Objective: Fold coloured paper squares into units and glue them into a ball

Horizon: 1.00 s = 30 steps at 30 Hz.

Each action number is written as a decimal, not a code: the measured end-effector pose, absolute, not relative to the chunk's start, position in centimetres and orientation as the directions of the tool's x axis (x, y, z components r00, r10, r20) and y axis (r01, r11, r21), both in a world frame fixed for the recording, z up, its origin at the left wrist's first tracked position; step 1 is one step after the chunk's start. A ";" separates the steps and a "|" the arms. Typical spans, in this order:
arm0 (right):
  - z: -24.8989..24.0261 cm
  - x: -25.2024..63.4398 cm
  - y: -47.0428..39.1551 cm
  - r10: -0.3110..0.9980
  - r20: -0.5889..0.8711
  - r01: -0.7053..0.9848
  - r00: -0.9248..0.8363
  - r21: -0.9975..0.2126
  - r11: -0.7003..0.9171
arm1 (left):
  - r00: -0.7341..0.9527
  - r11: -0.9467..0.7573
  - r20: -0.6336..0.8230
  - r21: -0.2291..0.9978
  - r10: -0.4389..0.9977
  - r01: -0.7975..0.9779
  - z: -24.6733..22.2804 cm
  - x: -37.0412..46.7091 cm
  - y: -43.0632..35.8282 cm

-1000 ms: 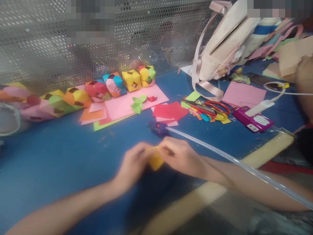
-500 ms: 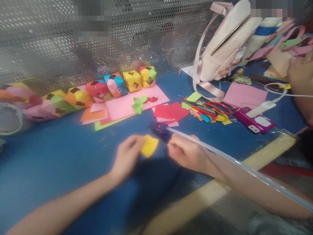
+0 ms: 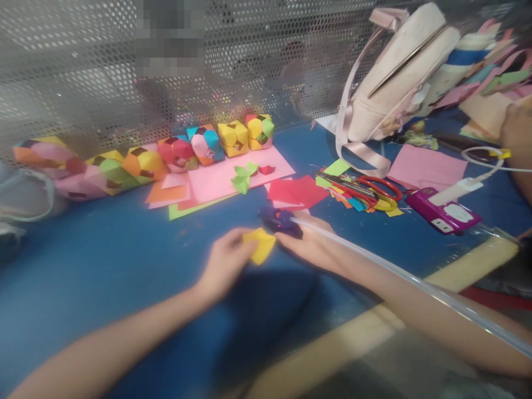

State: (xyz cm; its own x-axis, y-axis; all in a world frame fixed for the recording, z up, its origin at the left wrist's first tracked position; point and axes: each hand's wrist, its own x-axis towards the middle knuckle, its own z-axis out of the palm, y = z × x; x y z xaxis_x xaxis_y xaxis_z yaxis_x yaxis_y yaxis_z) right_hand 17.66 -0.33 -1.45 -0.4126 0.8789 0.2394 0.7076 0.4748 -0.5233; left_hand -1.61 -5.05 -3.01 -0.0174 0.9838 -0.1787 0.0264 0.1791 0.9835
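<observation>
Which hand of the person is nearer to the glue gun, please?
Right. The right hand is at the glue gun, seemingly touching it; the left hand, holding yellow paper, is apart from it, to its left and closer to the camera.

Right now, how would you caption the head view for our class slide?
Left hand holding yellow paper, right hand at a dark blue glue gun.

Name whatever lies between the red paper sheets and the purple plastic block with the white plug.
The head view shows red-handled metal scissors there, lying on multicoloured paper scraps.
</observation>
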 end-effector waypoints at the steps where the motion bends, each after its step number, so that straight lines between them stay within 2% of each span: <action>1: -1.5 17.4 -0.2 0.889 0.202 0.700 -0.410 -0.555 0.449 | -0.025 0.183 -0.182 0.982 0.983 0.048 -3.0 -1.6 -5.0; 5: -1.6 16.9 0.2 0.915 0.099 0.643 -0.392 -0.682 0.349 | -0.071 0.175 -0.168 0.979 0.983 0.102 -3.1 -1.8 -4.6; 13: -0.2 18.2 -1.7 0.919 0.253 0.527 -0.303 -0.758 0.383 | -0.163 0.093 -0.069 0.986 0.984 0.142 -3.4 -2.9 -3.2; 15: -0.2 18.4 -2.3 0.877 0.335 0.502 -0.346 -0.723 0.474 | -0.169 0.082 -0.056 0.985 0.984 0.153 -3.3 -3.0 -3.0; 18: -0.8 18.3 -2.4 0.764 0.463 0.493 -0.449 -0.584 0.645 | -0.149 0.066 -0.037 0.979 0.988 0.192 -3.2 -2.9 -2.9; 20: -1.2 18.1 -2.3 0.712 0.518 0.505 -0.474 -0.503 0.702 | -0.134 0.058 -0.030 0.975 0.991 0.216 -3.0 -2.8 -3.0; 30: -1.5 18.1 -2.3 0.653 0.563 0.563 -0.506 -0.358 0.745 | -0.108 0.065 -0.037 0.963 0.993 0.263 -2.6 -2.5 -3.3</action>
